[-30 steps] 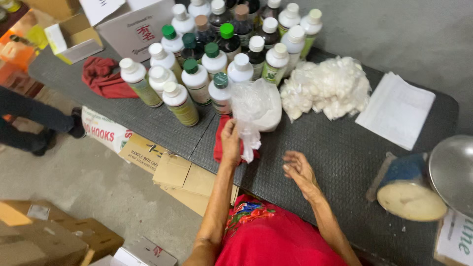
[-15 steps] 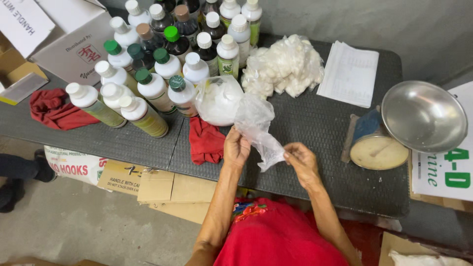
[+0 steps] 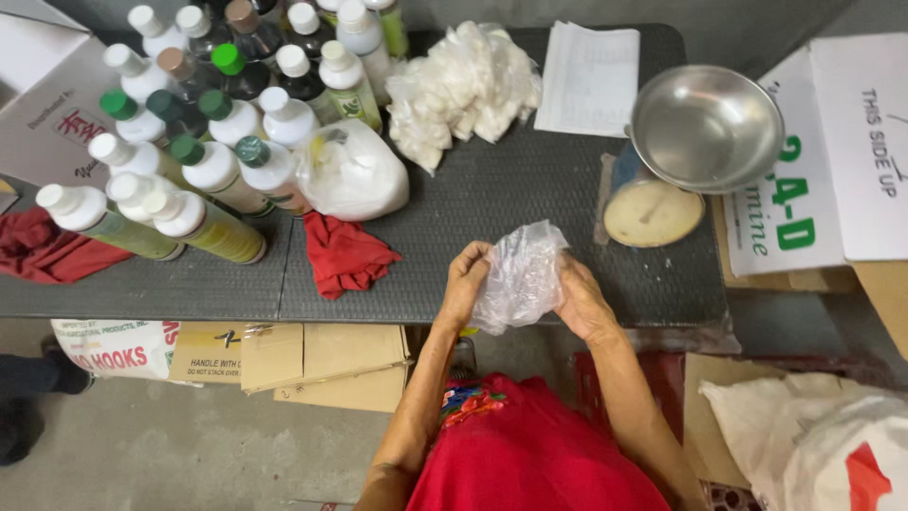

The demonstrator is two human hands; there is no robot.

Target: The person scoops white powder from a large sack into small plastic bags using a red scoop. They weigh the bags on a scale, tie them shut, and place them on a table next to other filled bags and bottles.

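Observation:
A crumpled clear plastic bag [image 3: 521, 274] is held between both hands over the near edge of the dark table [image 3: 492, 203]. My left hand [image 3: 465, 280] grips its left side, and my right hand [image 3: 580, 299] grips its right side. A knotted bag of white powder [image 3: 352, 173] lies on the table to the upper left, with a red cloth [image 3: 342, 252] just in front of it. A weighing scale [image 3: 653, 210] carrying a steel bowl [image 3: 706, 126] stands to the upper right of my hands.
Several capped bottles [image 3: 213, 123] crowd the table's left end. A pile of white plastic bags [image 3: 461, 90] and a sheet of paper [image 3: 589, 78] lie at the back. A second red cloth [image 3: 43, 248] lies far left. Cardboard boxes [image 3: 832, 151] stand right; flattened cardboard [image 3: 293, 360] lies below.
My hands have drawn the clear bag away from the powder bag toward the table's near edge. My right hand has taken hold of it, and the bag is now bunched between both hands.

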